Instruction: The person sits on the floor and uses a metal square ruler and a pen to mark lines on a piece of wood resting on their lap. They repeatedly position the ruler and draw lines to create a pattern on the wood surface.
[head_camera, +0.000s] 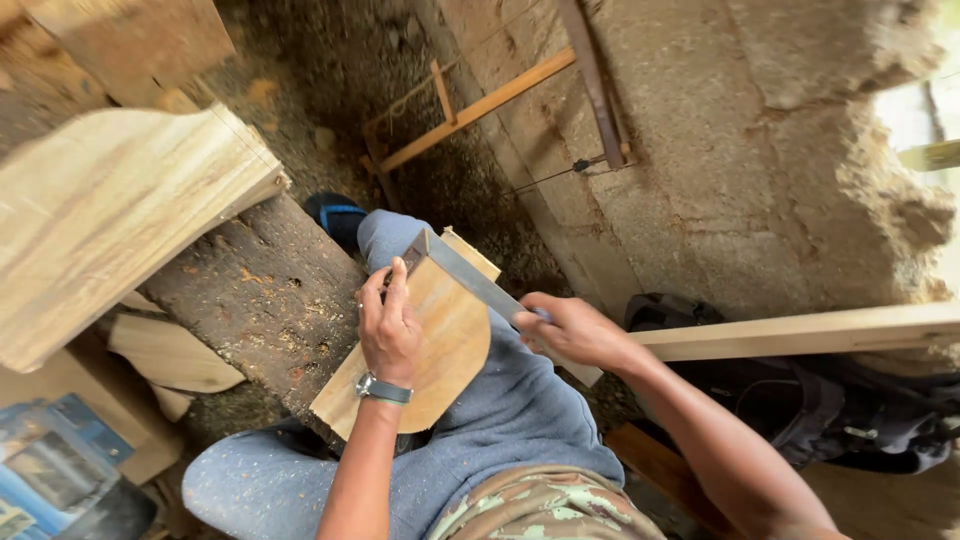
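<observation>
Two hands (390, 330) — rounded pale wood board (440, 345), flat steel square (470, 280)

A blue, boxy package (55, 465) lies at the lower left corner.

**Tight quarters around the grip**

Left of the left hand (388, 330), the rough log (262, 290) and a big pale plank (110, 215) crowd close. Right of the right hand (570, 330), a long wooden batten (800, 330) and dark bag (860, 420) block passage. Beyond both hands, bare dirt floor (480, 190) lies open up to the wall (700, 180)
</observation>
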